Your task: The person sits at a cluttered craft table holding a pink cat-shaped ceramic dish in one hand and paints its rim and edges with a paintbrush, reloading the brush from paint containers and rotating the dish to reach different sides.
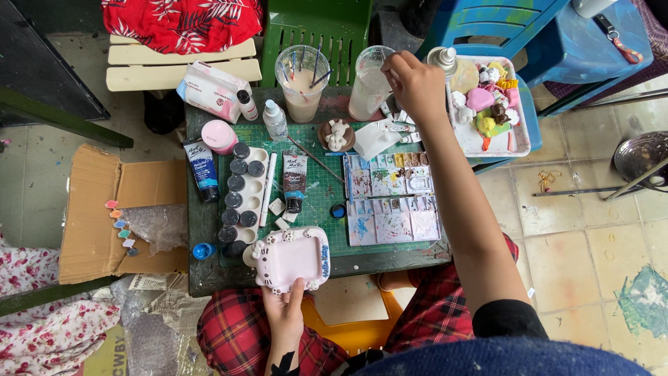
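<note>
My left hand [285, 310] grips the near edge of a pink cat-shaped ceramic frame [291, 257] at the table's front edge, thumb on top. My right hand [415, 85] reaches to the far side and is closed on a thin paintbrush dipped in a clear plastic cup of cloudy water [369, 82]. Between them lie an open paint palette box [390, 198] with many smeared wells, a brown paint tube [294, 182] and a small brown-and-white figurine [337, 134].
A second cup with brushes [302, 83], small bottles [275, 120], a blue tube [203, 169], a tray of dark paint pots [240, 198] and a wipes pack [212, 90] crowd the green mat [320, 202]. A white tray of painted figures [490, 104] sits right. A cardboard box [97, 209] stands left.
</note>
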{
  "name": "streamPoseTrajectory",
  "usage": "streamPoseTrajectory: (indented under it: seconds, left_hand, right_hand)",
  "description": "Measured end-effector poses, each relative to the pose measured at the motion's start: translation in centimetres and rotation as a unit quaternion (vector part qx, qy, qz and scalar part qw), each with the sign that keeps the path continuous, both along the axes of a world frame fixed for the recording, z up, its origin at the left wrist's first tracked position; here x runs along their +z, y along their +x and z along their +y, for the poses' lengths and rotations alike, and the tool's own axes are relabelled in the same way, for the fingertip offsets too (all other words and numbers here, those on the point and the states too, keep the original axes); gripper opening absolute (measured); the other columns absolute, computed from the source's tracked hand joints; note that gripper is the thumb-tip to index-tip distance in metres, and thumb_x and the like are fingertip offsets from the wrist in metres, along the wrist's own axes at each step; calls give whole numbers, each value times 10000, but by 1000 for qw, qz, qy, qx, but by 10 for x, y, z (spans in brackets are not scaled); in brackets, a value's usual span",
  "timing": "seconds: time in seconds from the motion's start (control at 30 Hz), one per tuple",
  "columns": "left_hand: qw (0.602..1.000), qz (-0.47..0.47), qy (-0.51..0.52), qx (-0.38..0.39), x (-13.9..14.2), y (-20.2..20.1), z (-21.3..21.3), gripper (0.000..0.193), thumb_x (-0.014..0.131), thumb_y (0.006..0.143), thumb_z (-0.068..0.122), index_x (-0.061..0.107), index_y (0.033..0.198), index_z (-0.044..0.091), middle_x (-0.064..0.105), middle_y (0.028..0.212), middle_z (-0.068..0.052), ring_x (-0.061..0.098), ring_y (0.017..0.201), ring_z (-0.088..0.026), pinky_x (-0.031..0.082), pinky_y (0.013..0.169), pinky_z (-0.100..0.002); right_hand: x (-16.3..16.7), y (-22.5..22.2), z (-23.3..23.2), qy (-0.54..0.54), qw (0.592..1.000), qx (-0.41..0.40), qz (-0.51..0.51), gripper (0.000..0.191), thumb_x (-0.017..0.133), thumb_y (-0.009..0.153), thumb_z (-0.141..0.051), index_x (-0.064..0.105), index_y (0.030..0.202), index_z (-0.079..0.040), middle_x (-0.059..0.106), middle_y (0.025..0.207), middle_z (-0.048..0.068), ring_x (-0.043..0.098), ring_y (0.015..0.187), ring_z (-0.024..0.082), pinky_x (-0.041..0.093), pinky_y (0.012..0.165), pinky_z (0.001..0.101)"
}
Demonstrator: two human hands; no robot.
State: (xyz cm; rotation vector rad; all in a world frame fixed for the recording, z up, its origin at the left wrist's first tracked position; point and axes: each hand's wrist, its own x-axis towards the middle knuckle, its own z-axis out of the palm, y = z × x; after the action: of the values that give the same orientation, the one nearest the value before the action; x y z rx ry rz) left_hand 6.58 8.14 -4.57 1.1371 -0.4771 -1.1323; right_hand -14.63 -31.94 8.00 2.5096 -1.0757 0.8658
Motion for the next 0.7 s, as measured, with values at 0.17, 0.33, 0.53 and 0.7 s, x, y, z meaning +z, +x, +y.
streamPoseTrajectory:
  seconds: [0.17,0.33,0.53,0.7]
  left_hand:
    - [1000,16,0,7,5,-1,-5,531,683,945,58,426,1402,-22,651,1131,-83,584,879,-77,497,777,-239]
    - [1000,-2,-5,3,6,0,-6,504,676,952,58,431,1386,-18,645,1114,-73,580,879,-68,500,777,-230]
    - [1000,3,14,0,4,0,-3,471,675,950,38,447,1358,-21,597,1040,-11,483,778,-23,435,699,-186]
    - [1000,18,17,0,4,2,-2,470,673,941,8,448,1353,-26,556,1006,11,362,691,-18,357,606,-180]
  right_hand:
    - [3,2,2,46,996,-41,-58,186,817,934,-138,635,956,-113,679,911,4,687,647,200,480,530,338]
    - [4,6,6,52,988,-88,-116,197,830,963,-184,655,937,-98,721,870,19,689,627,203,493,532,346]
    - [12,12,-1,159,977,-85,-116,145,815,931,-211,712,925,-109,774,828,23,692,607,196,499,526,351]
    - [16,1,0,196,950,-144,-194,177,822,995,-220,706,991,-87,668,664,59,581,510,146,418,502,307]
